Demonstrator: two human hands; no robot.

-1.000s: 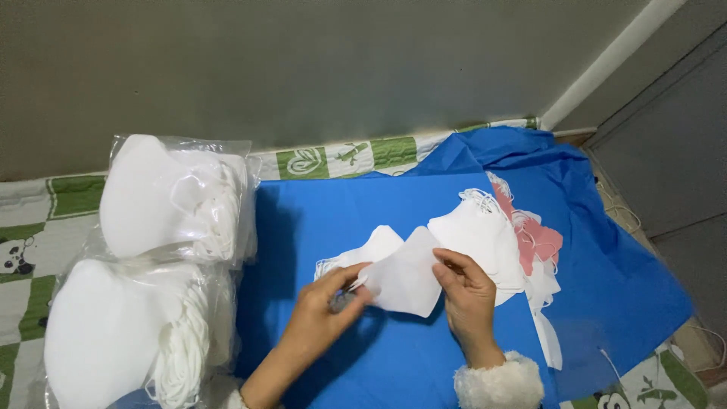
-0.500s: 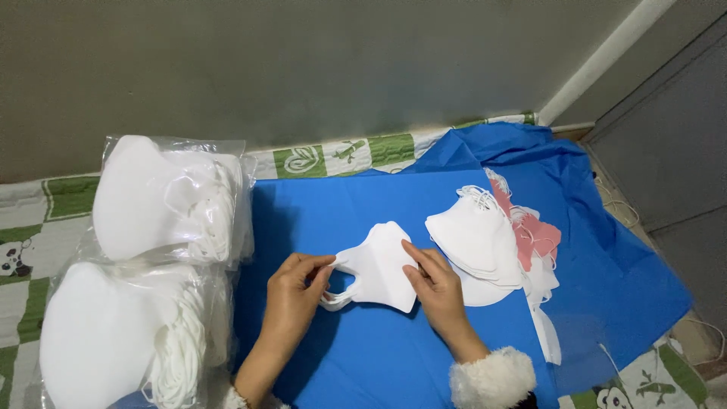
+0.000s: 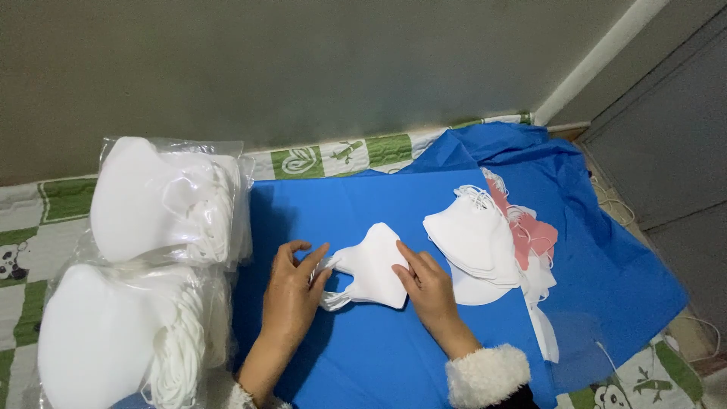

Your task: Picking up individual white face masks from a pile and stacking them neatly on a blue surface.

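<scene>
The grip of the left hand is closing lightly on the ear loops at the left edge of a folded white face mask, fingertips pinching the thin elastic there. The right hand is lying flat with its fingers spread and pressing down on the right side of the same mask, not curling around it. The mask is lying in the middle of the frame on a blue cloth, between the two hands, its pointed end aiming toward the top of the frame. A fluffy white cuff is showing at the right wrist, near the bottom edge.

Just right of the mask, a loose pile of white masks is sitting on the cloth, with a few pink masks showing from under it on the right. At the left of the frame, two clear plastic bags of white masks are lying one below the other. A green and white patterned mat is showing beneath the cloth, along a grey wall.
</scene>
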